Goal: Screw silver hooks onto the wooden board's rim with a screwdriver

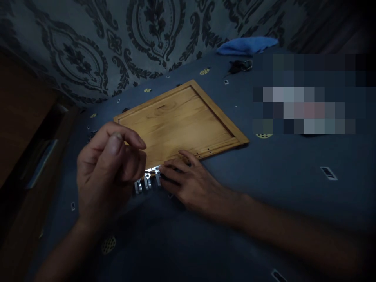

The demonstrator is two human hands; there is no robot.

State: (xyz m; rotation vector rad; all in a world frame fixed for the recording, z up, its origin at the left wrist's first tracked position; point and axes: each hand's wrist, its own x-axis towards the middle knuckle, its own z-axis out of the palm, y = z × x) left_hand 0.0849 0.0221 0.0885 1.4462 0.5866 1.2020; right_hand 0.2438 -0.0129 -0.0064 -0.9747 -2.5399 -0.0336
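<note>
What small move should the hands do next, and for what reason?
I would perhaps steady the metal fittings with the right hand: it is beside them, at the near edge of the wooden panel, while the left hand is raised and curled.

The left hand (113, 168) is held raised, its fingers curled inward and its thumb (113, 147) bent in front of them; the palm is hidden. Below it, the left forearm (66, 244) is slanted upward. To its right, the right hand (192, 182) is turned palm down, fingers spread and bent, with the right forearm (282, 223) stretched out behind.
</note>
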